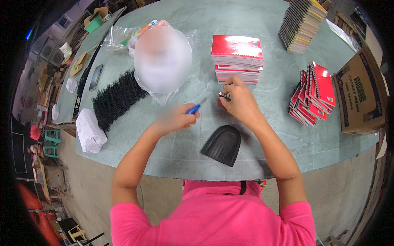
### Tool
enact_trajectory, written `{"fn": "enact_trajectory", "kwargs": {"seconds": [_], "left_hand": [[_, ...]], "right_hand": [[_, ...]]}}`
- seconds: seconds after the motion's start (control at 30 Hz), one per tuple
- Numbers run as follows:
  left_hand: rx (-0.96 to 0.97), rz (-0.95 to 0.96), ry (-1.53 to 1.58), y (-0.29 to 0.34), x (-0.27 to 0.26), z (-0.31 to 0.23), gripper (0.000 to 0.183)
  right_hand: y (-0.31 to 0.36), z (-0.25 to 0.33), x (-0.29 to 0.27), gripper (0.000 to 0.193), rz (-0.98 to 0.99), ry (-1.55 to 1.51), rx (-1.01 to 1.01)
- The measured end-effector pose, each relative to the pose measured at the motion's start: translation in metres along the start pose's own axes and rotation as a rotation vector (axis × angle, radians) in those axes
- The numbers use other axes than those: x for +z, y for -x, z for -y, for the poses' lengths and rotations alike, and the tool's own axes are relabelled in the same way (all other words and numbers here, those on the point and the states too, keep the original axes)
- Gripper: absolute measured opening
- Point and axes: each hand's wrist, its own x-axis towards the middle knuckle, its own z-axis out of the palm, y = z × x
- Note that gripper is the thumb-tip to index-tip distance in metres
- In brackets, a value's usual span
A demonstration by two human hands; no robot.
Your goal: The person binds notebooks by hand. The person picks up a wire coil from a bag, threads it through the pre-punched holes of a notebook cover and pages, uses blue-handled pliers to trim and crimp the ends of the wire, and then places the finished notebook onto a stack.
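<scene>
In my right hand (240, 100) I have a small red notebook (221, 98) with a silvery spiral binding, the fingers closed around it so that only a bit of red cover and the metal coil show past them; it sits just above the table, right in front of the stack of red notebooks (237, 57). My left hand (176, 119) is blurred, fingers curled shut on a blue-handled tool (193, 109) whose tip points toward the notebook. A black dustpan-shaped scoop (223, 144) lies on the table near me, between my forearms. The table (164, 151) is a grey-green, stone-looking slab with worn marks. On it to the left lie a heap of black spiral coils (117, 98) and a white wrapped bundle (89, 131); to the right, a fanned pile of red notebooks (312, 92), a cardboard box (361, 94) and a tall stack of spiral notebooks (301, 22). Beyond the table's left edge the room looks like a cluttered workshop with stools and benches.
</scene>
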Motion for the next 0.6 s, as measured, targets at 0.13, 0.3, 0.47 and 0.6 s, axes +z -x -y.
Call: {"fn": "enact_trajectory", "kwargs": {"seconds": [0.13, 0.3, 0.47, 0.6], "left_hand": [[0.167, -0.331, 0.265, -0.017, 0.017, -0.025, 0.018], [0.089, -0.446, 0.388, -0.026, 0.014, -0.015, 0.016], [0.206, -0.937, 0.011, -0.037, -0.08, -0.035, 0.023], [0.299, -1.031, -0.09, -0.009, -0.082, -0.033, 0.036]], "right_hand": [[0.01, 0.01, 0.014, 0.017, 0.109, -0.075, -0.101], [0.014, 0.023, 0.022, 0.017, 0.161, -0.196, -0.117], [0.04, 0.004, -0.014, 0.016, 0.137, 0.04, -0.093], [0.038, -0.015, -0.152, 0.017, -0.321, -0.208, 0.139]]}}
